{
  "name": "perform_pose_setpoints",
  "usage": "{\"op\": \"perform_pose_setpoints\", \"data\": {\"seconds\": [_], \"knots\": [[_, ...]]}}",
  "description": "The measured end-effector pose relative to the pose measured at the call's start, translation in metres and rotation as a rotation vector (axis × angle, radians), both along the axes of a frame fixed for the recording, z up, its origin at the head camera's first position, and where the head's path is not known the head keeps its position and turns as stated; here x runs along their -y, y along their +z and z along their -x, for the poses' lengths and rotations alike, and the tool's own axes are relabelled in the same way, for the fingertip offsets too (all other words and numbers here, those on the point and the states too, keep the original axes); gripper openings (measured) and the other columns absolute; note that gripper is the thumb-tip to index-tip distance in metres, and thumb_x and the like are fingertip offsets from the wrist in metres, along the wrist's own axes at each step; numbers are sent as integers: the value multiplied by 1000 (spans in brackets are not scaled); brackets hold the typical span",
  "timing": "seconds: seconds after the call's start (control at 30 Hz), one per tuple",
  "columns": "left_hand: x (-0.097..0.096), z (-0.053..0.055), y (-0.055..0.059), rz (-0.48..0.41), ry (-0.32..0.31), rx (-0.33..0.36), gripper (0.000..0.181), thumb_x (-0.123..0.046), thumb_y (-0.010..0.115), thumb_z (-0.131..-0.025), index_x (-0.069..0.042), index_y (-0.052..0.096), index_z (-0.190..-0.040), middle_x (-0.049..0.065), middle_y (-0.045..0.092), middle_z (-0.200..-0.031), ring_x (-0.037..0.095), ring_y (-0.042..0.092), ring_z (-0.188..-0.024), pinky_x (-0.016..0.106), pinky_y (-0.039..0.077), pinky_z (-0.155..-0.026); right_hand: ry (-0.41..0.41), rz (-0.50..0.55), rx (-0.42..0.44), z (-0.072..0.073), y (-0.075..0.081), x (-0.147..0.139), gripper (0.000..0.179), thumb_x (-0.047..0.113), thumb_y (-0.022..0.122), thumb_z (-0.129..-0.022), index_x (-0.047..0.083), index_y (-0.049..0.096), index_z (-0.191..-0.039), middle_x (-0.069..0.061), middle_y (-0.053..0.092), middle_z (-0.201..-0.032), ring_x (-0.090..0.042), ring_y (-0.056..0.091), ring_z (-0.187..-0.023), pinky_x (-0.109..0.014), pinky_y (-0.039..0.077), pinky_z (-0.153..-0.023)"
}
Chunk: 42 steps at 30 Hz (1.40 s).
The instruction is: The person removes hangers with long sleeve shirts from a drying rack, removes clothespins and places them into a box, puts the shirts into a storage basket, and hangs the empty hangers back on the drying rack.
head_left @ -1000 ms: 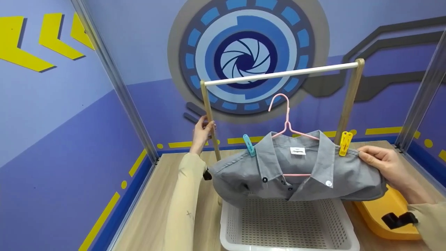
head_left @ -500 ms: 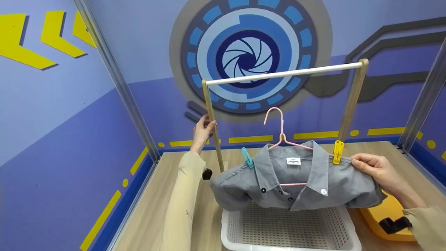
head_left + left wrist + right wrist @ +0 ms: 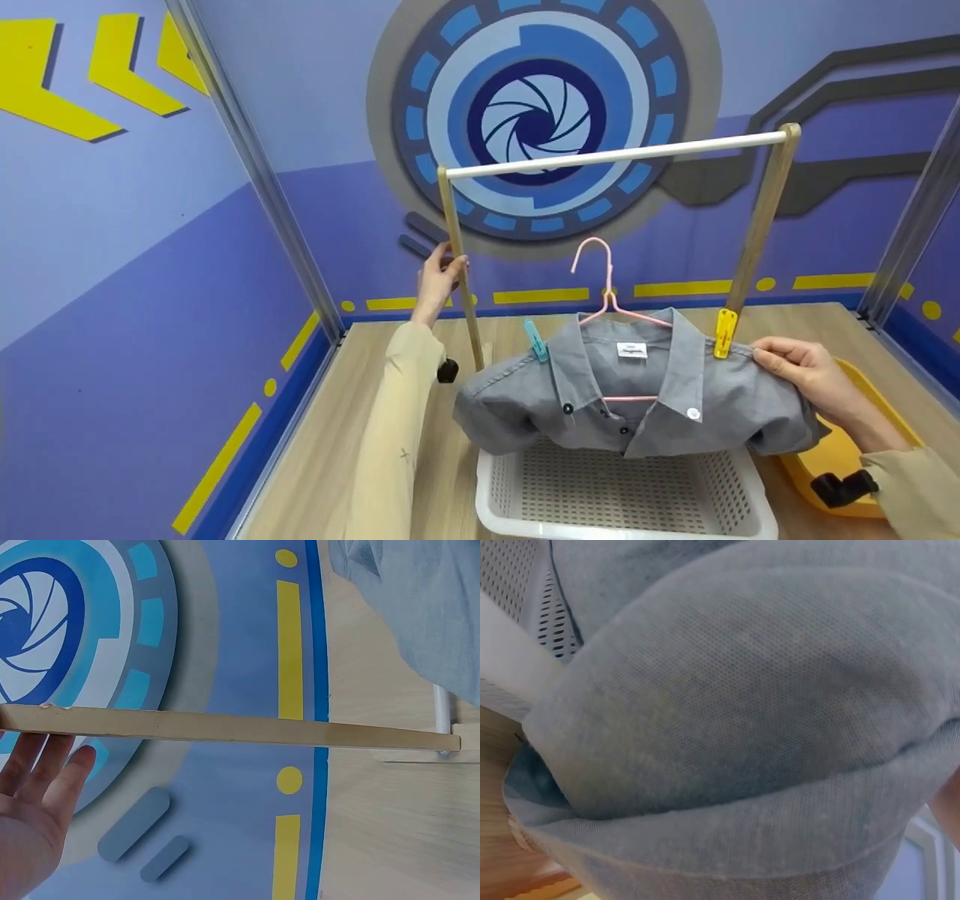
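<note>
A grey short-sleeved shirt [image 3: 660, 427] hangs on a pink hanger [image 3: 609, 296], its hook apart from the rack's white bar [image 3: 615, 156]. My right hand [image 3: 806, 373] pinches the shirt at its shoulder seam, on the right. A yellow clothespin [image 3: 724, 334] sits beside that hand, and a blue clothespin [image 3: 535, 340] grips the other shoulder. My left hand [image 3: 437, 283] holds the wooden left post [image 3: 454, 217] of the rack, thumb in front; the left wrist view shows its fingers against the post [image 3: 225, 727]. In the right wrist view the sleeve [image 3: 742, 705] hides most of the right hand.
Below the shirt stands a white perforated basket [image 3: 491, 517] on the wooden table [image 3: 315, 465]. A yellow tray [image 3: 832, 457] lies to its right, partly behind the right arm. The rack's right post [image 3: 761, 217] rises behind the shirt. A patterned wall [image 3: 330, 232] closes the back.
The shirt, hanger and right hand have come down and slightly left, the hanger's hook dropping farther below the bar. My left hand stays on the post.
</note>
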<state>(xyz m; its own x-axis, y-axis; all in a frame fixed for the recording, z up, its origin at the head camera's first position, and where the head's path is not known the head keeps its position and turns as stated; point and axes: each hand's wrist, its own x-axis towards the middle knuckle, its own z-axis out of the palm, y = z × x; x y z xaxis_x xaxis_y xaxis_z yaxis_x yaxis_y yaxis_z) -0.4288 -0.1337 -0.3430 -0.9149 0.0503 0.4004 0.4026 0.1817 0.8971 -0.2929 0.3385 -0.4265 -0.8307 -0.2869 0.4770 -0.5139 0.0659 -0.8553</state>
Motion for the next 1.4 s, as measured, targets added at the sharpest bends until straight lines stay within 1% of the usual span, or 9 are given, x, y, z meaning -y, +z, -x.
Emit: {"op": "perform_pose_setpoints", "data": {"seconds": [0.2,0.33,0.8,0.9,1.07,1.13,1.23,1.3,1.4], "knots": [[3,19,-15,-25,3,-8,35,-21,57,-89,-4,53,-119,14,60,-90,26,60,-80,42,48,-72,-17,-51,10,2,-8,4,18,-9,41,-92,-13,58,-98,-10,63,-89,-14,58,-72,-24,47,-62],[3,24,-21,-9,42,-4,34,-23,57,-89,-8,54,-119,17,60,-93,28,59,-83,39,48,-71,-27,-76,33,2,-12,6,18,-6,42,-93,-12,58,-98,-10,63,-89,-14,57,-73,-25,47,-63],[5,21,-20,1,53,11,30,-17,55,-91,-10,54,-120,19,60,-98,29,59,-87,39,48,-72,-51,-120,52,1,-22,10,17,-1,46,-93,-9,60,-96,-11,63,-88,-15,57,-73,-24,47,-65],[4,15,-14,-13,34,15,31,-17,56,-90,-9,54,-120,18,60,-97,30,58,-88,41,48,-73,-59,-106,41,-1,-25,11,16,-3,46,-93,-9,60,-95,-11,62,-87,-14,57,-73,-24,47,-65],[2,18,-15,-12,53,7,32,-20,56,-90,-9,55,-120,20,60,-96,31,58,-88,41,48,-72,-67,-106,9,0,-31,13,15,-5,46,-91,-9,60,-95,-11,62,-85,-13,56,-72,-23,46,-64],[1,24,-22,-2,74,-9,32,-23,57,-89,-12,55,-119,20,60,-97,30,59,-87,39,49,-70,-70,-111,1,-1,-34,14,15,-5,47,-91,-9,61,-94,-11,61,-84,-13,55,-72,-22,46,-64],[1,23,-23,-6,83,-12,31,-21,56,-90,-12,55,-119,17,60,-95,33,58,-88,39,48,-69,-76,-117,5,-1,-37,14,14,-5,47,-91,-9,61,-94,-10,61,-83,-12,55,-71,-22,45,-63],[0,23,-23,-12,92,-10,30,-21,57,-90,-12,56,-119,14,61,-93,30,59,-85,39,49,-69,-80,-121,15,-1,-37,15,14,-4,48,-91,-8,61,-93,-10,61,-83,-12,55,-71,-22,45,-63],[1,22,-24,-34,89,-12,30,-18,56,-91,-11,55,-119,16,60,-94,27,60,-82,40,48,-70,-88,-132,23,0,-38,16,14,-3,48,-91,-8,61,-93,-10,61,-82,-12,54,-70,-22,46,-63]]}}
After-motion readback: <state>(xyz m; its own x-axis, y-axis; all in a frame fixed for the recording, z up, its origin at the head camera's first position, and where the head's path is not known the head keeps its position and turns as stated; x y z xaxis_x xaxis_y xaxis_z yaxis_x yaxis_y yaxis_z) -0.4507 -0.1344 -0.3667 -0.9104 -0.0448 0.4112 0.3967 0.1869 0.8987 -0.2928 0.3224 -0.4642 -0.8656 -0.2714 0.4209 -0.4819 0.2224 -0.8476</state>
